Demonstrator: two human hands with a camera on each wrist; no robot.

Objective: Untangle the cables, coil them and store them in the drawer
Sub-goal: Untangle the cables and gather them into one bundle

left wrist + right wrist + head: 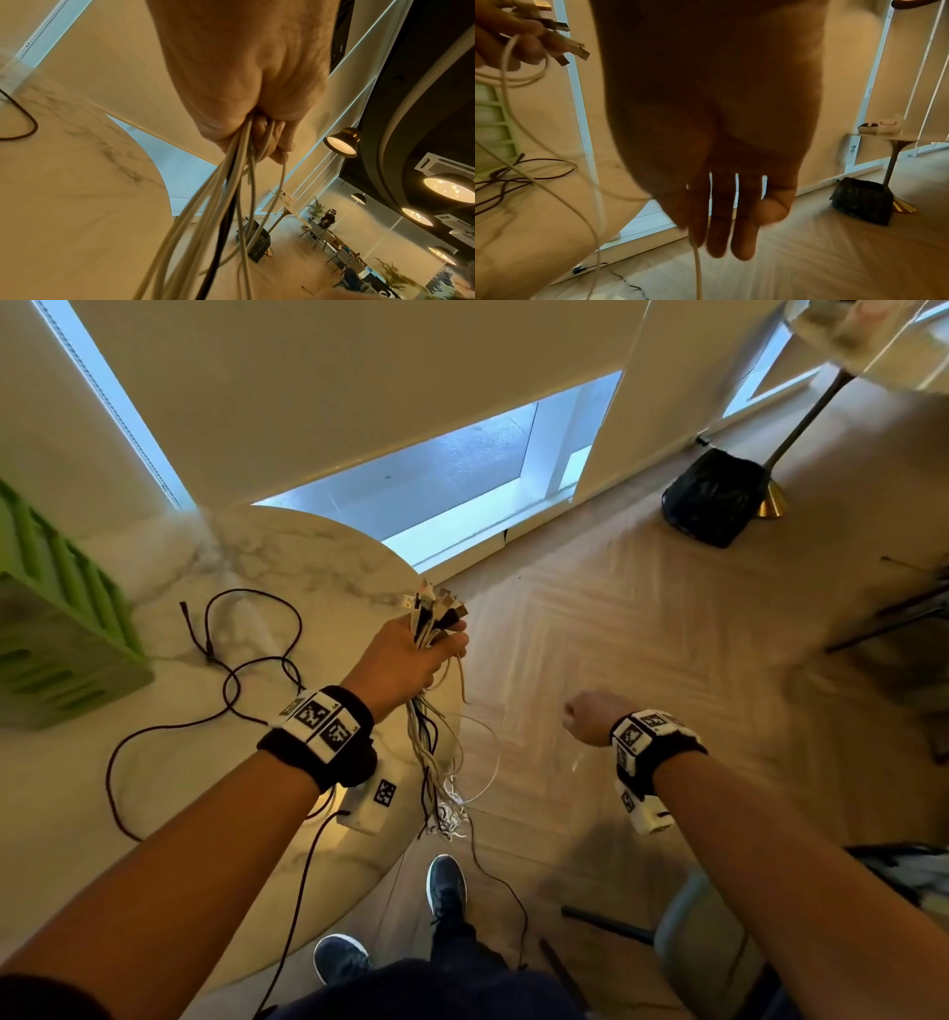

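- A bundle of cables, mostly white with at least one black strand, hangs from the left hand at the rim of the round marble table; its lower loops dangle in a tangle beside the table edge, above the floor.
- The plug ends fan out above the fist, several with metal USB-type tips.
- The left hand is raised, forearm reaching forward over the table, and its fingers are curled tightly round the bundle, as the left wrist view shows.
- One thin white cable runs from the bundle to the right hand, which is held out to the side over the floor, well apart from the left hand.
- In the right wrist view the right-hand fingers point downward and lie close together, with the cable passing down by one of them; whether they pinch it I cannot tell.
- A separate dark cable lies in loose loops on the tabletop, one end trailing off the table's near edge.
- A green slotted rack stands on the table's left side.
- On the wooden floor sits a black bag beside a gold-footed lamp stand.
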